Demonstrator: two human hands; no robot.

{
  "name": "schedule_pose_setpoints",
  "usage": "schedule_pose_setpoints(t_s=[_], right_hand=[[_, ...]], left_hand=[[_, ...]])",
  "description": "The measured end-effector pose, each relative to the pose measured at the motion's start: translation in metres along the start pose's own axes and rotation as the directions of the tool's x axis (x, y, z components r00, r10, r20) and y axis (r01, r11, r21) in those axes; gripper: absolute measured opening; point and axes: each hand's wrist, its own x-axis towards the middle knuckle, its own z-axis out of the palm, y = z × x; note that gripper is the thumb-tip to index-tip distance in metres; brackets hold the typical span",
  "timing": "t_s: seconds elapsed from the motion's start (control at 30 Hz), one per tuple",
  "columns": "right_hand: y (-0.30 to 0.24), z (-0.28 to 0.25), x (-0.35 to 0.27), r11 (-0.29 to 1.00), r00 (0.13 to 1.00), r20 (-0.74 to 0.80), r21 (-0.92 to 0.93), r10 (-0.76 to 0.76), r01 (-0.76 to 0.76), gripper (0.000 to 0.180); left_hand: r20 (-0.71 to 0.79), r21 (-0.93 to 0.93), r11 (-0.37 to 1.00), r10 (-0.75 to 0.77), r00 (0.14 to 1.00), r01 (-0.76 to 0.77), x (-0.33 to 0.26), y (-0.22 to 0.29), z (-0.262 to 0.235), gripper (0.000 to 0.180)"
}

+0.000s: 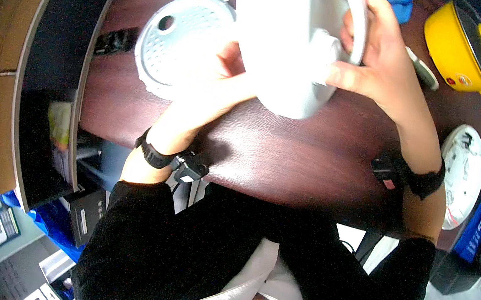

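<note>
A large white kettle-like jug point(279, 35) with a loop handle is held up over the table, its top cut off by the upper edge. My right hand point(379, 62) has its fingers curled through the handle, with the thumb pressed against a small knob-like part on the body. My left hand point(231, 72) grips the jug's lower left side; part of that hand is hidden behind the body. Close behind my left hand lies a round white perforated disc point(166, 64) with one dark hole near its edge.
A yellow pot point(449, 45) with a lid stands at the far right, near a blue cloth point(396, 1). An oval white object point(463, 168) lies at the right edge. Dark shelving point(62, 56) borders the left side. A black item point(115, 41) rests by the shelf.
</note>
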Motion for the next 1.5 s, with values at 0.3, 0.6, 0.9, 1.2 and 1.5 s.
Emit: schedule_pose_setpoints(t_s=[0.3, 0.6, 0.9, 1.2, 1.5], right_hand=[[-0.01, 0.005, 0.005, 0.979, 0.985, -0.009, 0.116, 0.17, -0.168, 0.09], [-0.021, -0.002, 0.009, 0.702, 0.922, -0.05, 0.665, 0.384, -0.256, 0.035], [-0.033, -0.02, 0.007, 0.77, 0.958, -0.115, 0.623, 0.264, -0.138, 0.039], [-0.053, -0.011, 0.011, 0.868, 0.968, -0.174, 0.491, 0.18, -0.073, 0.039], [-0.057, -0.012, 0.007, 0.879, 0.976, -0.171, 0.476, 0.133, -0.036, 0.039]], left_hand=[[0.024, 0.01, 0.998, 0.054, 0.998, -0.054, 0.003, 0.009, 0.009, 0.051], [0.101, 0.384, 0.9, 0.18, 0.979, -0.205, 0.014, 0.023, -0.002, 0.038], [-0.507, 0.862, 0.043, 0.042, 0.861, 0.505, 0.007, 0.025, -0.152, 0.069], [-0.436, 0.895, 0.082, -0.055, 0.898, 0.439, 0.017, 0.006, -0.176, 0.042], [-0.534, 0.774, 0.239, -0.252, 0.807, 0.586, 0.024, 0.007, -0.172, 0.027]])
